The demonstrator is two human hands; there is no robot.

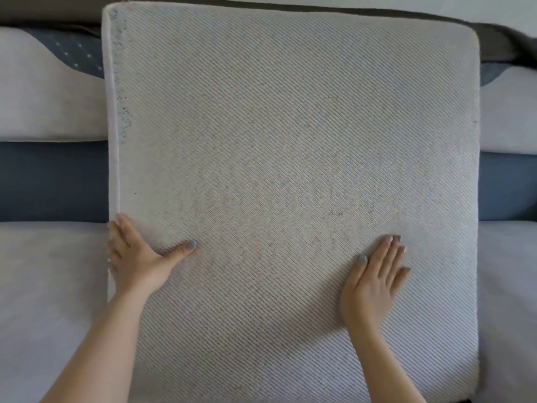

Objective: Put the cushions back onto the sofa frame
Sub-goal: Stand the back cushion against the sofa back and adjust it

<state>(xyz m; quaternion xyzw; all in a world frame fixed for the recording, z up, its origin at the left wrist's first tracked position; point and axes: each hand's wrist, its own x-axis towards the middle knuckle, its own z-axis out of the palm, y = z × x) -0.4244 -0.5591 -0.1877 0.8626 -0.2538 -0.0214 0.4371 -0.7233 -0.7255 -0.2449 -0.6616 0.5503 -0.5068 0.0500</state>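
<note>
**Cushion held flat between two seat cushions**

Cushion (290, 126), large, square and pale grey with a fine diagonal weave, fills the middle of the frame from the top almost to the bottom edge. Its left edge shows a narrow side wall and seam; its right edge is rounded at the upper corner. On both sides its edges overlap what lies beneath, so little open room shows left or right of it.

At the lower left, the left hand (136, 263) grips the cushion's left edge: the thumb is spread across the top face and the fingers wrap over the side. At the lower right, the right hand (374, 283) lies flat on the top face, fingers straight and close together, holding nothing.

Beneath, a pale grey seat cushion (49, 286) shows at the lower left and another (508, 286) at the lower right. Above each runs a blue band (52, 181), then a pale back cushion (43, 106). A dark blue dotted fabric (75, 50) peeks out at the upper left, and a dark brown strip (43, 13) crosses the top of the frame.
</note>
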